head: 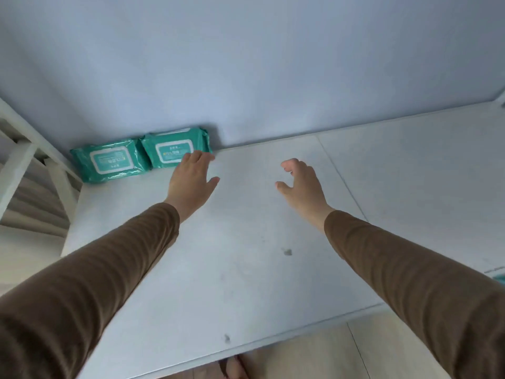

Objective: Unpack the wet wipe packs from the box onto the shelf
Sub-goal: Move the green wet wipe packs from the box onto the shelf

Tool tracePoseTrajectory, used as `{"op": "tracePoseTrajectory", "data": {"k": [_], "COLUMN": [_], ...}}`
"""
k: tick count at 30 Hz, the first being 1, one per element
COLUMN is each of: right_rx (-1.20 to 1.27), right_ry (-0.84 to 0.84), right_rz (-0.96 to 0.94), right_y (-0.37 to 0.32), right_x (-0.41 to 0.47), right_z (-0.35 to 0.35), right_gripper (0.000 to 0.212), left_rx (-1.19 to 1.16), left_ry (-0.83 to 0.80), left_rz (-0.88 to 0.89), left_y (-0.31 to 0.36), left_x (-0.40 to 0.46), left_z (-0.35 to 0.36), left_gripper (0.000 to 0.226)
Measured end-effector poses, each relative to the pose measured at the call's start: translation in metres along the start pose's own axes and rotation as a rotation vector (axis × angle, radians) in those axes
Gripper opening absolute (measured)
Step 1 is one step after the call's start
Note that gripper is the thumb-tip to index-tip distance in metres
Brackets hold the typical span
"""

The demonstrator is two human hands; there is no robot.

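Two teal wet wipe packs lie side by side at the back left corner of the white shelf (246,242), against the wall: the left pack (109,162) flat, the right pack (170,147) propped slightly. My left hand (192,181) hovers open just in front of the right pack, fingertips at its near right corner, holding nothing. My right hand (302,184) is open over the bare shelf to the right, fingers loosely curled, empty. Both arms wear brown sleeves. The box is out of view.
A pale blue wall (246,77) backs the shelf. White frame bars (24,160) stand at the left end. A seam (341,176) divides the shelf boards. A teal scrap (500,279) shows at the right edge. Wooden floor (341,351) lies below the front edge.
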State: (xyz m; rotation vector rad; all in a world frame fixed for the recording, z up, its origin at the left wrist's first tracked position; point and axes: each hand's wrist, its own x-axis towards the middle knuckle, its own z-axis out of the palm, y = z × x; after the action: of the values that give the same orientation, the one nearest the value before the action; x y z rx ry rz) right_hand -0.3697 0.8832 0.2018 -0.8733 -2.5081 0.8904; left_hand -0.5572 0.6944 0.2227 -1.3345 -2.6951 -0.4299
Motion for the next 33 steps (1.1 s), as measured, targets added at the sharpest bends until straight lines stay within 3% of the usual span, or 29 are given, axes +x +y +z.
{"op": "tracePoseTrajectory", "data": {"k": [9, 17, 23, 33], "right_rx": [-0.237, -0.336, -0.279, -0.167], "right_ry": [0.058, 0.100, 0.105, -0.003], "right_rz": [-0.003, 0.129, 0.299, 0.616], "right_y": [0.168, 0.332, 0.448, 0.626], "right_x": [-0.167, -0.278, -0.311, -0.343], "right_z": [-0.194, -0.319, -0.368, -0.434], "right_gripper": [0.040, 0.032, 0.028, 0.031], "left_rx": [-0.161, -0.300, -0.366, -0.299], "left_ry": [-0.088, -0.151, -0.259, -0.690], "left_rz": [0.276, 0.544, 0.683, 0.689], "left_y": [0.300, 0.529, 0.654, 0.815], "left_x": [-0.062, -0.119, -0.117, -0.089], "left_z": [0.046, 0.099, 0.169, 0.307], "left_gripper": [0.041, 0.041, 0.039, 0.046]}}
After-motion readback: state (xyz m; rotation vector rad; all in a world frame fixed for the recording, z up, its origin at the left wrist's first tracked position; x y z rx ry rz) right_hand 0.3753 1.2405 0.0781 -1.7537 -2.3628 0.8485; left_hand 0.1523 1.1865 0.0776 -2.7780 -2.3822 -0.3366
